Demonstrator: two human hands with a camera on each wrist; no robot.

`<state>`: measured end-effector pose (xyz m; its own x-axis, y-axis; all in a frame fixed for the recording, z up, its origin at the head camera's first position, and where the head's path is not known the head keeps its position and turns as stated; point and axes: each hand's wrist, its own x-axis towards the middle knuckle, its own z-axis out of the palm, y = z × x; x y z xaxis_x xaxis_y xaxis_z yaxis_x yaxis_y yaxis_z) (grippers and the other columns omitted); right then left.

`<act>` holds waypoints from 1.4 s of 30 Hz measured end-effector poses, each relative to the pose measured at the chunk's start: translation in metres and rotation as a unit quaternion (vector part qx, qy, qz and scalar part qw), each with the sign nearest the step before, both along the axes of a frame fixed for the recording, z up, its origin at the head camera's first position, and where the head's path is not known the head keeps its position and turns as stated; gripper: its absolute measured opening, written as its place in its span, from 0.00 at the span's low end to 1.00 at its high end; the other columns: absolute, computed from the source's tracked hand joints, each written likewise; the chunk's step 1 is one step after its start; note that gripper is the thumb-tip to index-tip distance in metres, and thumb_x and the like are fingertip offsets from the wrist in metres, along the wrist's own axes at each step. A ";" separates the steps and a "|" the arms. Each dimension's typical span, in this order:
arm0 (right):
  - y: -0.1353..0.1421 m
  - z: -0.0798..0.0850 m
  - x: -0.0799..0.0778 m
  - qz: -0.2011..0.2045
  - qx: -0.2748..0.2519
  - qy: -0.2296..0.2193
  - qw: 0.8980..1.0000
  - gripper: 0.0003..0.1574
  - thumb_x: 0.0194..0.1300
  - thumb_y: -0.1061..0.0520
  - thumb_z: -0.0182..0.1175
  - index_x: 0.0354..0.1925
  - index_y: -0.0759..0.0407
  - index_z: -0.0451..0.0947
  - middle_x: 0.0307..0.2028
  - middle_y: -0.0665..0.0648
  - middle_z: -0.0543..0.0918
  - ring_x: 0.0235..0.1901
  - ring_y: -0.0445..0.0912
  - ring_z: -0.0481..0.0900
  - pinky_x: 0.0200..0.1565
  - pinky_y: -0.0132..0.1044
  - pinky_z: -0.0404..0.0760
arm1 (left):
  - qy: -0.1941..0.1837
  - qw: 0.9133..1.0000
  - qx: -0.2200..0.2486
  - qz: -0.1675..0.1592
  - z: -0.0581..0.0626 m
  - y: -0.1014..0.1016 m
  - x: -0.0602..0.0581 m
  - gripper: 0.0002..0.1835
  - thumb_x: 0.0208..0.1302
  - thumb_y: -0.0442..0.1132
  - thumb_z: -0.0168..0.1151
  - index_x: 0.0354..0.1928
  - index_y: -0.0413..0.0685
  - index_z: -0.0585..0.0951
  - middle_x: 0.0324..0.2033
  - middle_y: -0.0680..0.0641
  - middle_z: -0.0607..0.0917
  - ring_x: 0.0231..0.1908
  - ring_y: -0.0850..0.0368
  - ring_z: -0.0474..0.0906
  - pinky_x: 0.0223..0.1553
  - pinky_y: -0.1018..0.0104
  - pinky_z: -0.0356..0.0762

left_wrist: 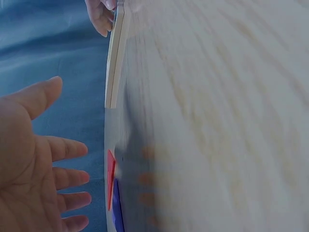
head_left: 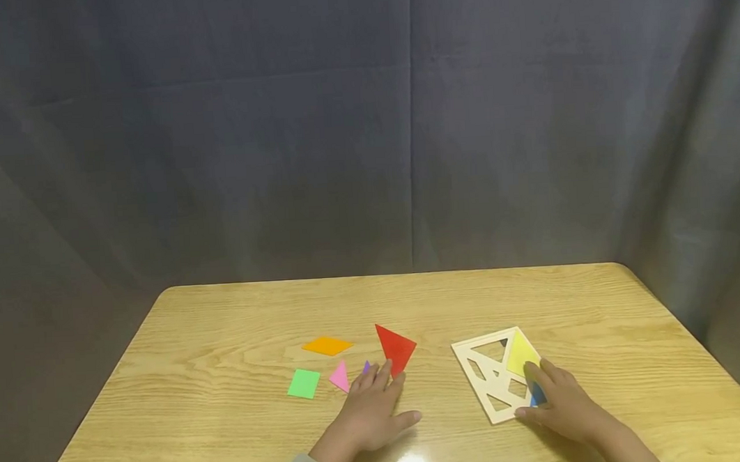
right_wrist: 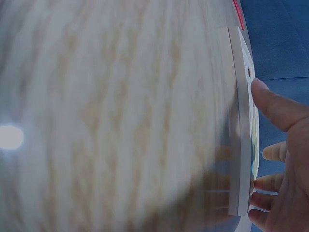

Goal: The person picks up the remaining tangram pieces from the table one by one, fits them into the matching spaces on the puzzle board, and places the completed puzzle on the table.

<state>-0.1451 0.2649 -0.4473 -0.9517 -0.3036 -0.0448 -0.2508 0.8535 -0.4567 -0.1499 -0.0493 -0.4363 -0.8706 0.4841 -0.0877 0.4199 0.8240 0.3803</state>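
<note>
My left hand [head_left: 375,413] is spread with straight fingers low over the table, palm down. Its fingertips overlap a purple piece [head_left: 366,366], mostly hidden, and the lower end of a red triangle [head_left: 395,346]. In the left wrist view a gap shows between these fingers and the flat pieces. Nothing is held there. On the right, my right hand [head_left: 566,403] rests its fingertips and thumb on the near right side of a pale wooden tangram board [head_left: 494,386]. A yellow triangle [head_left: 521,352] sits in the board, and a blue piece [head_left: 538,394] shows partly under the hand.
Left of my left hand lie a pink triangle [head_left: 340,377], a green square [head_left: 304,384] and an orange parallelogram [head_left: 328,345]. Several cut-outs in the board show through to the wood-grain table [head_left: 228,406]. A grey curtain [head_left: 316,157] hangs behind the table.
</note>
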 end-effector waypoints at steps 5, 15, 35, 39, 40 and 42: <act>0.000 -0.003 0.000 0.002 0.007 0.008 1.000 0.51 0.51 0.37 0.56 0.57 0.74 0.54 0.54 0.81 0.52 0.50 0.74 0.52 0.38 0.68 0.59 | -0.001 1.000 0.011 0.007 0.000 0.001 -0.003 0.37 0.55 0.60 0.49 0.61 0.45 0.61 0.62 0.41 0.53 0.61 0.41 0.45 0.56 0.46 0.45; -0.002 -0.002 -0.004 -0.027 -0.002 -0.026 0.999 0.55 0.46 0.38 0.59 0.56 0.77 0.53 0.53 0.82 0.50 0.49 0.76 0.50 0.37 0.67 0.61 | -0.012 1.000 0.011 0.018 0.002 0.006 -0.010 0.37 0.51 0.57 0.55 0.60 0.43 0.62 0.62 0.40 0.55 0.60 0.42 0.48 0.56 0.48 0.49; -0.008 -0.001 -0.011 -0.048 0.040 -0.017 0.998 0.61 0.38 0.35 0.62 0.51 0.84 0.56 0.52 0.84 0.53 0.48 0.77 0.52 0.41 0.64 0.61 | -0.044 0.997 0.018 0.055 0.002 0.011 -0.032 0.37 0.49 0.54 0.58 0.59 0.42 0.64 0.60 0.39 0.58 0.56 0.43 0.56 0.51 0.51 0.60; -0.006 -0.002 -0.011 -0.055 0.037 -0.032 0.997 0.61 0.38 0.36 0.62 0.51 0.83 0.56 0.52 0.84 0.51 0.49 0.77 0.50 0.42 0.64 0.60 | -0.058 0.996 0.020 0.069 0.000 0.013 -0.036 0.37 0.48 0.54 0.58 0.59 0.42 0.63 0.60 0.39 0.57 0.57 0.44 0.55 0.51 0.51 0.60; -0.006 -0.003 -0.011 -0.057 0.036 -0.036 0.997 0.61 0.38 0.35 0.62 0.52 0.83 0.56 0.52 0.84 0.51 0.49 0.76 0.50 0.42 0.64 0.60 | -0.062 0.995 0.020 0.073 -0.001 0.014 -0.037 0.38 0.48 0.54 0.58 0.60 0.43 0.63 0.61 0.39 0.57 0.57 0.44 0.55 0.51 0.51 0.60; -0.006 -0.003 -0.011 -0.060 0.034 -0.043 0.997 0.61 0.38 0.35 0.62 0.52 0.83 0.56 0.53 0.83 0.50 0.49 0.76 0.50 0.43 0.64 0.59 | -0.068 0.994 0.018 0.079 -0.002 0.015 -0.039 0.38 0.48 0.54 0.58 0.60 0.43 0.63 0.61 0.40 0.56 0.57 0.44 0.55 0.51 0.51 0.60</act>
